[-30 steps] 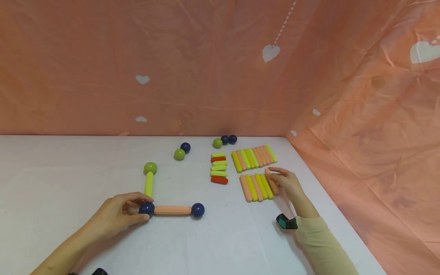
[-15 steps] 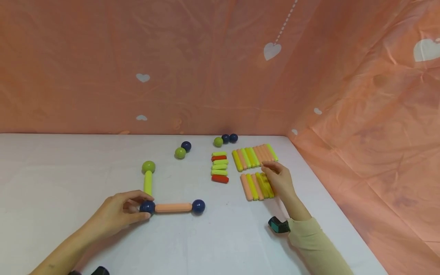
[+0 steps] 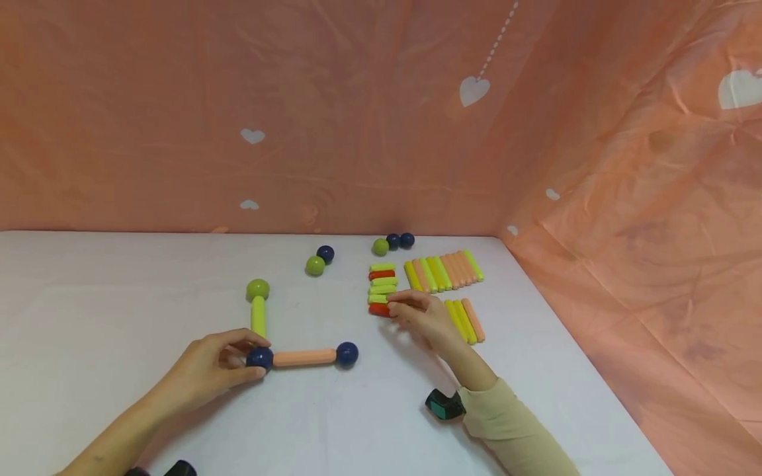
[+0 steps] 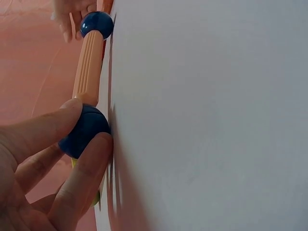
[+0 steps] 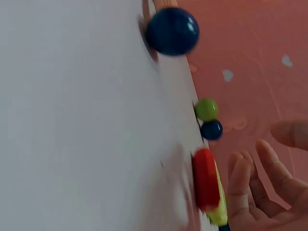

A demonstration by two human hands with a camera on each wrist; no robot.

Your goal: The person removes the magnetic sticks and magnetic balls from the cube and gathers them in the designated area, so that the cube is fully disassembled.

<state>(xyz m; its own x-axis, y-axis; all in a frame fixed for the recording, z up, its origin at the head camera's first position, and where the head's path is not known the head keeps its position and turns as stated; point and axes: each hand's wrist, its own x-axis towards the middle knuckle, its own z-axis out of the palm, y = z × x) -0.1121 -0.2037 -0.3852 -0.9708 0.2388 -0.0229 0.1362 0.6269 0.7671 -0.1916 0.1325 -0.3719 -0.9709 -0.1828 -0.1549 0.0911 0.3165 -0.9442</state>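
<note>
My left hand [image 3: 205, 370] pinches a dark blue ball [image 3: 259, 357] between thumb and fingers; the left wrist view shows the same grip on that ball [image 4: 86, 131]. From it a peach stick [image 3: 305, 357] runs right to a second blue ball [image 3: 347, 354]. A lime stick [image 3: 258, 316] runs away from it to a green ball [image 3: 258, 289]. My right hand [image 3: 425, 320] hovers at the nearest short red stick [image 3: 378, 309], partly covering it. In the right wrist view, its fingers [image 5: 238, 180] are apart beside the red stick [image 5: 206, 178] with nothing between them.
Short lime and red sticks [image 3: 382, 281] lie in a column. Longer sticks [image 3: 443, 272] form a row behind, and a nearer row [image 3: 461, 322] is partly hidden by my right hand. Loose balls [image 3: 315, 266] sit toward the back, with more balls [image 3: 393, 241] at the table's far edge.
My right hand has let go of a peach stick at the right end of the nearer row and moved left to the short sticks. My left hand keeps its grip on the blue ball.
</note>
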